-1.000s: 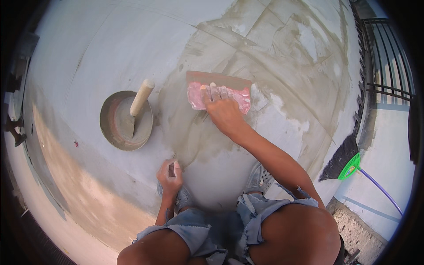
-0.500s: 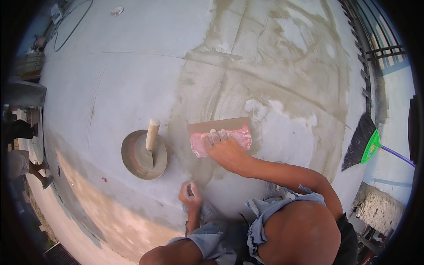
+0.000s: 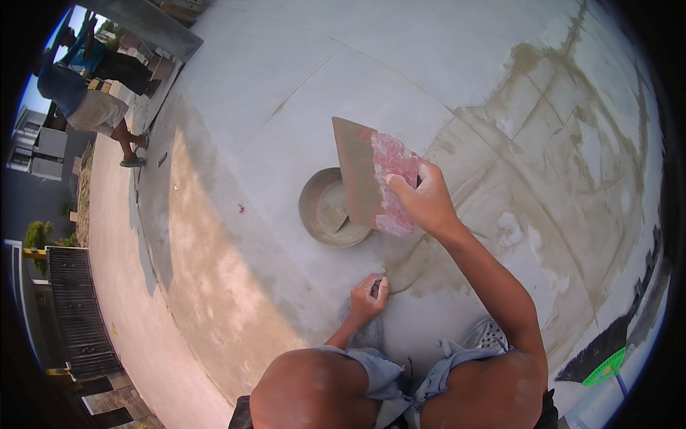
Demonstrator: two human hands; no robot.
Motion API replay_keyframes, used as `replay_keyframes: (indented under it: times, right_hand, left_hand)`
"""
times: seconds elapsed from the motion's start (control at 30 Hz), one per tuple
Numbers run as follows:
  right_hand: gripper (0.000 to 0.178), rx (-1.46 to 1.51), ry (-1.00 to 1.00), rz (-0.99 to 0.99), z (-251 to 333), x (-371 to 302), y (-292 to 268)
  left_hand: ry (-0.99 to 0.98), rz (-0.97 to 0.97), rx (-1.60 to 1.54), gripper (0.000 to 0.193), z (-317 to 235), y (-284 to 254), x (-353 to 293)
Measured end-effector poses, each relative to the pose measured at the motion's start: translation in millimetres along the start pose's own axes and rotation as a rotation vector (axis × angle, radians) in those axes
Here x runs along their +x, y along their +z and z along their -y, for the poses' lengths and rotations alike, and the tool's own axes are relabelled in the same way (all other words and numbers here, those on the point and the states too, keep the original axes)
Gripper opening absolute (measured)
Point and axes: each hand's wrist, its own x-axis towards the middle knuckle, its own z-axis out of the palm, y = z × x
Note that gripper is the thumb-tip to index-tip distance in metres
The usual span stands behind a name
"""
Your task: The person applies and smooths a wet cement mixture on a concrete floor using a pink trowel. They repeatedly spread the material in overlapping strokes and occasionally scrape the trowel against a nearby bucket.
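Observation:
My right hand (image 3: pixel 429 196) grips a wide scraper (image 3: pixel 391 182) by its red, plaster-smeared handle. The scraper is lifted off the floor, its broad grey-brown blade turned to the left. Partly behind it sits a round metal pan (image 3: pixel 309 214) with a small trowel (image 3: pixel 334 217) inside; the trowel's handle is hidden by the scraper. My left hand (image 3: pixel 368 297) is closed near my left foot, in front of the pan. What its curled fingers hold, if anything, does not show. Wet grey-brown skim (image 3: pixel 493 186) is spread over the floor to the right.
A black-bristled broom (image 3: pixel 600 357) with a green head lies at the lower right. Two people (image 3: pixel 93 107) stand at the far left, beside the slab's edge. A dark metal gate (image 3: pixel 82 314) is at the left. A sunlit strip (image 3: pixel 214 264) crosses the floor.
My view has swung to the left. My right hand has raised the scraper from the wet floor and brought it over beside the pan, blade tilted. The left hand stays closed.

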Motion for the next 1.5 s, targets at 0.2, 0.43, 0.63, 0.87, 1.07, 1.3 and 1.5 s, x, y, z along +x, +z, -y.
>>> replay_keyframes:
  times: [0.2, 0.43, 0.63, 0.87, 1.07, 1.3, 1.5]
  right_hand:
    - [0.04, 0.298, -0.08, -0.041, -79, 2, 60]
    - [0.038, -0.092, -0.329, -0.263, -66, -17, 9]
    - [0.027, 0.059, -0.076, -0.309, -17, -68, -83]
    - [0.029, 0.02, 0.117, -0.507, -78, -159, -139]
    - [0.031, 0.045, 0.283, -0.495, -113, -234, -123]
    - [0.03, -0.473, 0.258, -0.505, -135, -305, -128]
    - [0.027, -0.707, 0.206, -0.269, -143, -360, -126]
  left_hand:
    - [-0.009, -0.003, 0.003, 0.013, 5, -3, -7]
    - [-0.022, -0.012, -0.046, 0.015, -1, -1, -1]
    - [-0.343, -0.191, -0.436, 0.028, 16, -12, 13]
    - [-0.735, -0.445, -0.591, 0.075, 47, -54, 73]
    - [-0.651, -0.26, -0.401, 0.032, 169, -108, 113]
    - [-0.593, -0.02, -0.422, 0.05, 187, -131, 91]
    - [-0.654, 0.088, -0.323, 0.057, 147, -93, 79]
